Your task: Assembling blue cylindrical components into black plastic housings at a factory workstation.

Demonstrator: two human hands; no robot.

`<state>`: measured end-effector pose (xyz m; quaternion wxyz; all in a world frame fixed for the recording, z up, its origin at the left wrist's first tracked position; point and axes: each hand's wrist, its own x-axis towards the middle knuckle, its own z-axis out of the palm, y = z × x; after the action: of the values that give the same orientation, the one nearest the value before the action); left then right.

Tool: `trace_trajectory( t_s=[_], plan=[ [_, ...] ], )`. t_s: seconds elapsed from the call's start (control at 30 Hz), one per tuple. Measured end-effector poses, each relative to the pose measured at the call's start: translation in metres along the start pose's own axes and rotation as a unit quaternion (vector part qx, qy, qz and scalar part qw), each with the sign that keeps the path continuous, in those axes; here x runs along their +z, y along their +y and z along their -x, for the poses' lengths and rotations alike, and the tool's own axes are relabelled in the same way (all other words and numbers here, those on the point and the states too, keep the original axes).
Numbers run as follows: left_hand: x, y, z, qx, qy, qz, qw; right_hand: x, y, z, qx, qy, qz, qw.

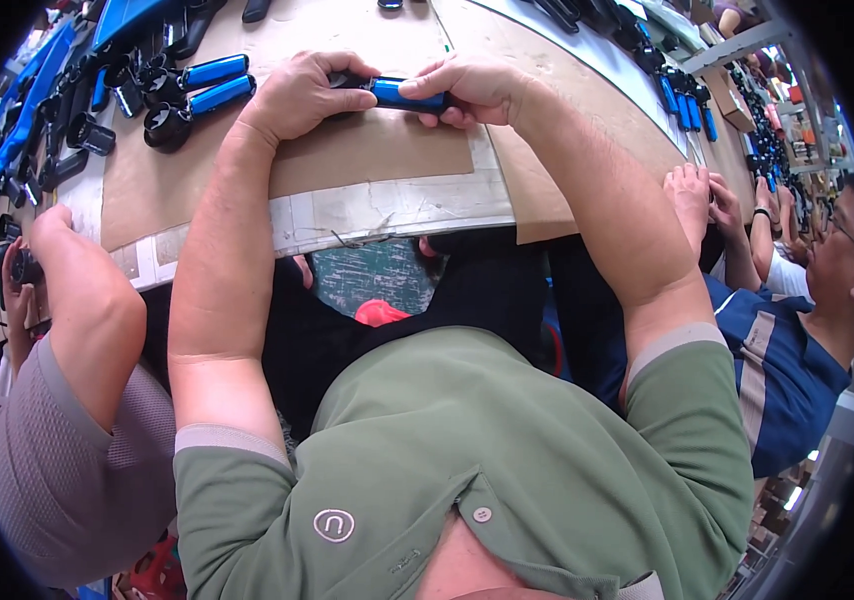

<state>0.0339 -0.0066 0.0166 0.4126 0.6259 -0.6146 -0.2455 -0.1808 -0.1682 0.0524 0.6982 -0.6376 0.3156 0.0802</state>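
Observation:
Above the near part of the bench, a glossy blue cylindrical part with black ends [409,94] lies level between my two hands. My left hand [299,97] pinches its dark left end between thumb and fingers. Around the right end my right hand [477,88] is closed, the thumb resting on the blue surface and the fingers curled beneath. My fingers cover both ends, so their exact shape is hidden. Left of my left hand lie two similar blue handles [219,95] with round black cup-shaped heads [167,127].
Brown cardboard [387,155] covers the worktable's front edge [397,208]. Loose black parts [92,135] and a blue tray [127,22] are at the far left. More blue-and-black pieces [687,108] line the right side. Co-workers sit close on both sides, a grey sleeve [57,400] and a navy shirt [792,370].

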Motion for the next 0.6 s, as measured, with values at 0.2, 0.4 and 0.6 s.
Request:
trace_trajectory(
  t_s=[0.2,0.4,0.6],
  plan=[
    [0.004,0.003,0.004,0.034,0.035,-0.036,0.998,0.006,0.003,0.009,-0.053,0.068,0.014,0.996],
    [0.004,0.003,0.007,0.042,0.035,-0.046,0.997,0.014,0.011,0.018,-0.276,0.237,0.311,0.878],
    [0.006,0.007,0.006,0.044,0.039,-0.055,0.997,0.013,0.010,0.015,-0.275,0.226,0.347,0.868]
  ],
)
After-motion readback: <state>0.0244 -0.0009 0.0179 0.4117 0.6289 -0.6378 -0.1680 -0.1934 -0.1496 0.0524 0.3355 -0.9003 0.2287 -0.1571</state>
